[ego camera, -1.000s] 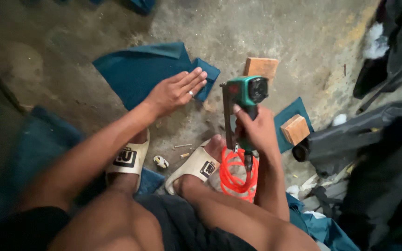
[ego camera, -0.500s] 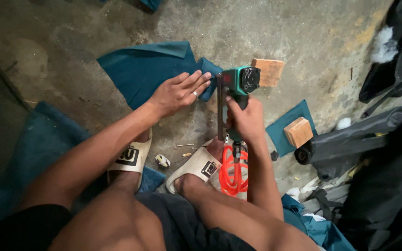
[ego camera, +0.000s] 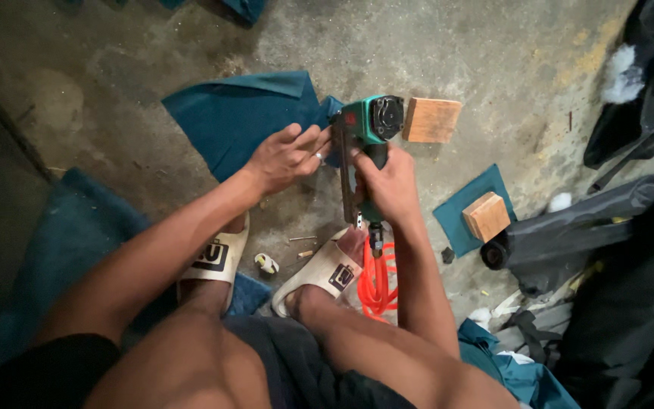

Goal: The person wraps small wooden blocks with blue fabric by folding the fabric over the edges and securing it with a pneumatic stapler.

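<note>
Person squats on a concrete floor [ego camera: 493, 91], head cam looking straight down. Right hand [ego camera: 391, 185] is wrapped tight round the handle of a green pneumatic staple gun [ego camera: 369, 132], fingers fully closed on it, index up near the trigger area. Gun's long axis runs roughly toward/away from the body: black cap end farthest from the person, long magazine running back toward the feet, orange coiled air hose [ego camera: 376, 284] trailing from the handle base btwn the legs.

Left hand [ego camera: 289, 155] lies flat, fingers spread & loose, gripping nothing; it presses on a small teal fabric-covered piece [ego camera: 331, 113] just left of the gun's nose. Fingertips are touching or nearly touching the gun's side, can't tell which. So the piece sits directly at the nose, left of the right-hand grip, w/ the left hand nearer to it.

Larger teal fabric sheet [ego camera: 236, 113] lies beneath & left. A bare wood block [ego camera: 431, 120] is just right of the gun head; another wood block on a teal fabric square [ego camera: 486, 216] lies further right, near dark fabric rolls [ego camera: 584, 227]. Feet in pale slides [ego camera: 327, 273].
</note>
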